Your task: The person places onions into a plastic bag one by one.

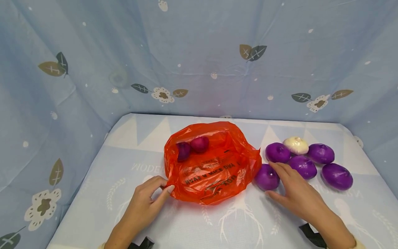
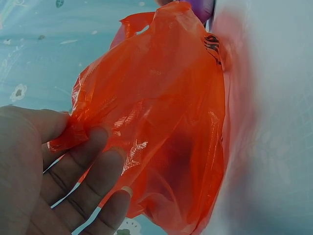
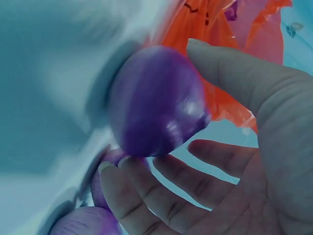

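Observation:
A red plastic bag point(image 1: 214, 169) lies on the table with its mouth spread towards me and printed lettering inside. Two purple onions point(image 1: 200, 144) are in its far left part. My left hand point(image 1: 149, 197) pinches the bag's near left rim between thumb and fingers; the left wrist view shows this hold on the film point(image 2: 146, 112). Beside the bag's right edge sits another purple onion point(image 1: 266, 177). My right hand point(image 1: 295, 193) is spread at its right side, fingertips at the onion point(image 3: 156, 100) and thumb stretched out, not closed round it.
Right of the bag stand several more purple onions point(image 1: 337, 176) and one white onion point(image 1: 296, 145) in a loose group. A patterned cloth point(image 1: 130, 162) covers the table. Blue curtains point(image 1: 199, 62) with leaves and flowers hang behind and at both sides.

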A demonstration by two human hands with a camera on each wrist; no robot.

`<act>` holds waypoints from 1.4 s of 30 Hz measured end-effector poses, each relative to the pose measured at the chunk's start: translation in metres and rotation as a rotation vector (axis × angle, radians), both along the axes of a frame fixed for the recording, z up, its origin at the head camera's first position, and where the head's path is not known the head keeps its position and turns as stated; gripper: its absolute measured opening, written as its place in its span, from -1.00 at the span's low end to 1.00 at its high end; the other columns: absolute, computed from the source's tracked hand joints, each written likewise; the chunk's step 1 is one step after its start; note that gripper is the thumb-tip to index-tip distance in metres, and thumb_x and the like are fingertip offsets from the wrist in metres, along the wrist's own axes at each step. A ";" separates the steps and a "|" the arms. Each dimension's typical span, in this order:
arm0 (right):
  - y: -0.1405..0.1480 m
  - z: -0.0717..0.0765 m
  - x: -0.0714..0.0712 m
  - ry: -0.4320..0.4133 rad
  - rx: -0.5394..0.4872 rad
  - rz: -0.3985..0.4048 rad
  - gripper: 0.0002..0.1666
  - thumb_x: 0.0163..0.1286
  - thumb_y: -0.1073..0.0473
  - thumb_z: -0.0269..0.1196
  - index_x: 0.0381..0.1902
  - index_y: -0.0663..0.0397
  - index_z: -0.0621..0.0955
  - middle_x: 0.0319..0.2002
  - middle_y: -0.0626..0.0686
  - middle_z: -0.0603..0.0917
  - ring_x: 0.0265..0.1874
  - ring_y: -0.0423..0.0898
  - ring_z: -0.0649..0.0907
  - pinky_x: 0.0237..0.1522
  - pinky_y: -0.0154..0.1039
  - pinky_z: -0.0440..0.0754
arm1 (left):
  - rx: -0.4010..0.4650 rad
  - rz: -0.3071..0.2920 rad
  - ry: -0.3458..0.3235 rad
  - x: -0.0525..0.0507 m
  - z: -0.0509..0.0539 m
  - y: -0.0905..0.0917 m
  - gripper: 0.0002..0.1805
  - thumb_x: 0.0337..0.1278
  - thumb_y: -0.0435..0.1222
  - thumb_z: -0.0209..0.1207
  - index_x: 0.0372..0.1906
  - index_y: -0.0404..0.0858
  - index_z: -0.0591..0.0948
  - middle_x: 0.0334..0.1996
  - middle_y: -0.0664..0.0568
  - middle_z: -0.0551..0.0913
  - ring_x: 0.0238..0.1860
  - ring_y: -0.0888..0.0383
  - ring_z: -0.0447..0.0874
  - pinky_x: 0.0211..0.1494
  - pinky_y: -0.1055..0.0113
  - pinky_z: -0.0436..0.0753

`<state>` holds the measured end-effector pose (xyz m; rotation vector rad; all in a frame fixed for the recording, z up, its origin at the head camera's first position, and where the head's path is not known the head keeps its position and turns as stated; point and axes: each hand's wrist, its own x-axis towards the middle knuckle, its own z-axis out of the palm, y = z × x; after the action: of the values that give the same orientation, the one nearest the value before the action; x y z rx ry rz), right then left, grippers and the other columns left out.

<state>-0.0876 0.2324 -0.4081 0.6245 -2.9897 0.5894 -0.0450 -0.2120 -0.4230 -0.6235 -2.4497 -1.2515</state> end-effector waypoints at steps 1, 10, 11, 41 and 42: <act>0.000 -0.001 -0.001 0.003 -0.003 0.000 0.05 0.15 0.01 0.62 0.50 0.16 0.40 0.34 0.27 0.48 0.30 0.33 0.48 0.21 0.40 0.48 | 0.000 0.000 0.001 0.000 0.000 0.000 -0.89 0.35 -0.34 0.37 -0.23 -0.07 0.67 -0.31 0.28 0.64 -0.26 0.29 0.60 -0.15 0.43 0.63; 0.001 -0.013 -0.007 0.011 -0.031 0.001 0.02 0.13 0.05 0.63 0.45 0.25 0.42 0.30 0.27 0.50 0.27 0.32 0.51 0.23 0.37 0.48 | -0.001 0.002 -0.003 0.001 0.001 0.001 -0.84 0.31 -0.39 0.38 -0.23 -0.05 0.66 -0.30 0.29 0.64 -0.26 0.29 0.60 -0.15 0.46 0.62; 0.001 -0.014 -0.008 0.013 -0.042 0.001 0.01 0.13 0.06 0.63 0.44 0.27 0.42 0.29 0.29 0.51 0.27 0.32 0.51 0.23 0.37 0.47 | 0.000 0.002 -0.003 0.001 0.001 0.001 -0.84 0.31 -0.39 0.38 -0.23 -0.05 0.66 -0.30 0.28 0.64 -0.26 0.29 0.60 -0.15 0.47 0.62; -0.006 -0.023 -0.015 -0.077 -0.160 -0.051 0.04 0.17 0.02 0.62 0.43 0.35 0.36 0.33 0.37 0.47 0.30 0.36 0.47 0.28 0.40 0.41 | -0.002 0.001 -0.001 0.001 0.002 0.000 -0.90 0.35 -0.33 0.37 -0.22 -0.07 0.67 -0.30 0.29 0.64 -0.26 0.30 0.60 -0.14 0.49 0.62; -0.006 -0.023 -0.014 -0.092 -0.162 -0.056 0.05 0.18 0.01 0.61 0.44 0.34 0.35 0.35 0.37 0.46 0.32 0.37 0.46 0.29 0.40 0.40 | -0.002 0.000 0.000 0.001 0.002 0.000 -0.89 0.35 -0.33 0.37 -0.22 -0.07 0.66 -0.30 0.29 0.64 -0.27 0.30 0.59 -0.14 0.50 0.62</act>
<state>-0.1018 0.2267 -0.4310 0.5147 -2.9905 0.8685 -0.0438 -0.2118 -0.4214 -0.6236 -2.4517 -1.2489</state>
